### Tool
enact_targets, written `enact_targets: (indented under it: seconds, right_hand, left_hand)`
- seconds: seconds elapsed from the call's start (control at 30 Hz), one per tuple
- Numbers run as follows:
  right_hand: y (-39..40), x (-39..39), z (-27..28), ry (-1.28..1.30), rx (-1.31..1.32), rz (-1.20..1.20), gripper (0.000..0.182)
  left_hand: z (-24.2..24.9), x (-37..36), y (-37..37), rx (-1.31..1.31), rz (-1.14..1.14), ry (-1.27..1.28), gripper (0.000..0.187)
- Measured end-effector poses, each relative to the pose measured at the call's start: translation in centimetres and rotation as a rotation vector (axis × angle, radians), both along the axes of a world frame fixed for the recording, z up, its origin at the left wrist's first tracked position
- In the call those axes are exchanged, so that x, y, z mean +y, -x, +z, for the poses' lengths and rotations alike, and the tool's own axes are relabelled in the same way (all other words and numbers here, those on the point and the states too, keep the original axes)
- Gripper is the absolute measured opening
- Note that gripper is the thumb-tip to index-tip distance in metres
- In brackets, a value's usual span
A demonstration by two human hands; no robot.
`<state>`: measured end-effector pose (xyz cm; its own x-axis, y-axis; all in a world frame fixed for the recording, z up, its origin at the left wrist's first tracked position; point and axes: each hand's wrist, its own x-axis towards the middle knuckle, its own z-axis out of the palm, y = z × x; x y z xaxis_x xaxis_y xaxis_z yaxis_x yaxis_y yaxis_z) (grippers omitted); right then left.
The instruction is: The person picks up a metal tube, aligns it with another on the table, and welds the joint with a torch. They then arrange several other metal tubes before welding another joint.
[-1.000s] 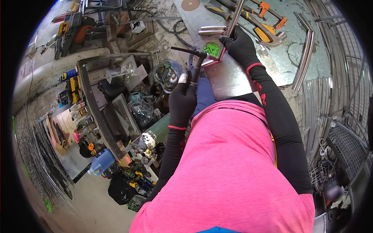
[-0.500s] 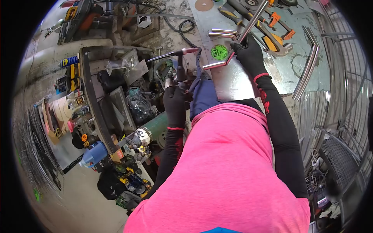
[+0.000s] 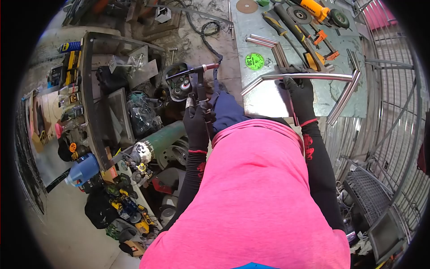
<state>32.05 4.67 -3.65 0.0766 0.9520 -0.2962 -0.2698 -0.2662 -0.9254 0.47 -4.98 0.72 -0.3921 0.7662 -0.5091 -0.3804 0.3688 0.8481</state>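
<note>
My left hand point(image 3: 197, 123), in a black glove, is closed around the body of a TIG welding torch point(image 3: 200, 83). The torch head points left, and its cable runs back from it in a dark sleeve. My right hand point(image 3: 300, 96), also gloved, grips a shiny bent metal tube point(image 3: 322, 76) near its middle. This tube lies crosswise over the metal tabletop point(image 3: 322, 101), its short bent end angled toward me on the left. Its right end overlaps another bent pair of tubes point(image 3: 344, 99). Beyond my right hand lie more bent tubes point(image 3: 280, 54), beside a round green disc point(image 3: 255, 61).
Clamps point(image 3: 322, 38) with orange pads, a yellow-handled tool point(image 3: 274, 23) and an angle grinder point(image 3: 316, 9) lie at the table's far side. A green gas cylinder point(image 3: 165, 136) lies left of my body. Wire mesh panels point(image 3: 398, 89) stand at right.
My right hand has come closer to me and swung the tube from a steep diagonal to crosswise over the table. My left hand keeps the torch. The view has shifted slightly.
</note>
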Motion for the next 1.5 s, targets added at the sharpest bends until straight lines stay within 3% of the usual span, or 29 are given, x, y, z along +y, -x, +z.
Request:
enact_targets:
  seconds: [0.17, 0.27, 0.4, 0.57, 0.63, 0.7, 0.8, 0.87, 1.03, 1.1, 1.17, 1.37, 1.47, 1.5]
  right_hand:
    - [-1.2, -0.6, 0.8, 0.026, 0.284, -0.004, 0.041]
    - [-2.0, -0.9, -0.8, 0.055, 0.67, -0.048, 0.038]
    - [-2.3, -2.0, -1.3, 0.076, 0.861, -0.047, 0.045]
    - [-2.8, -3.0, -1.6, 0.134, 0.864, -0.075, 0.055]
    - [-2.9, -3.0, -1.8, 0.151, 1.093, -0.021, 0.055]
    - [-2.9, -3.5, -2.3, 0.16, 1.088, -0.074, 0.054]
    - [-3.1, -3.6, -2.9, 0.075, 1.159, 0.001, 0.049]
    - [-2.9, -3.6, -2.4, 0.074, 1.201, -0.014, 0.032]
    - [-0.6, -3.5, -0.5, -0.036, 1.217, 0.008, 0.017]
    - [0.7, -4.4, -0.1, -0.085, 0.95, -0.12, 0.014]
    - [1.1, -4.8, -0.8, -0.121, 0.971, -0.118, 0.015]
    - [2.4, -5.9, 0.3, -0.175, 1.048, -0.212, 0.02]
    - [3.0, -7.2, 1.4, -0.206, 0.895, -0.268, 0.018]
    - [3.7, -7.7, 2.6, -0.214, 0.585, -0.246, 0.022]
  left_hand:
    - [-0.7, -0.3, 0.1, -0.025, 0.009, 0.038, 0.025]
    - [-2.1, -0.6, 0.6, -0.041, -0.018, 0.027, 0.027]
    - [-1.2, -0.6, -0.1, -0.004, -0.028, 0.004, 0.026]
    - [-0.3, -0.7, -0.2, 0.042, -0.037, 0.044, 0.027]
    - [-0.5, -1.0, 0.0, 0.023, -0.038, 0.015, 0.027]
    - [-0.9, -1.3, 0.4, 0.005, -0.037, -0.015, 0.028]
    - [-0.9, -1.4, 0.8, 0.003, -0.071, 0.007, 0.028]
    - [-0.1, -1.4, 0.4, 0.041, -0.041, 0.033, 0.029]
    - [-0.4, -1.6, 0.8, 0.016, -0.052, 0.011, 0.028]
    - [0.1, -1.7, 0.6, 0.031, -0.042, 0.02, 0.028]
    - [0.2, -1.3, 0.9, 0.075, -0.068, 0.028, 0.02]
    - [-2.0, 0.2, 3.8, 0.001, -0.216, -0.017, 0.025]
    - [-0.4, 1.1, 3.8, 0.019, -0.189, 0.07, 0.022]
    - [-0.6, 1.2, 4.1, 0.005, -0.193, 0.073, 0.022]
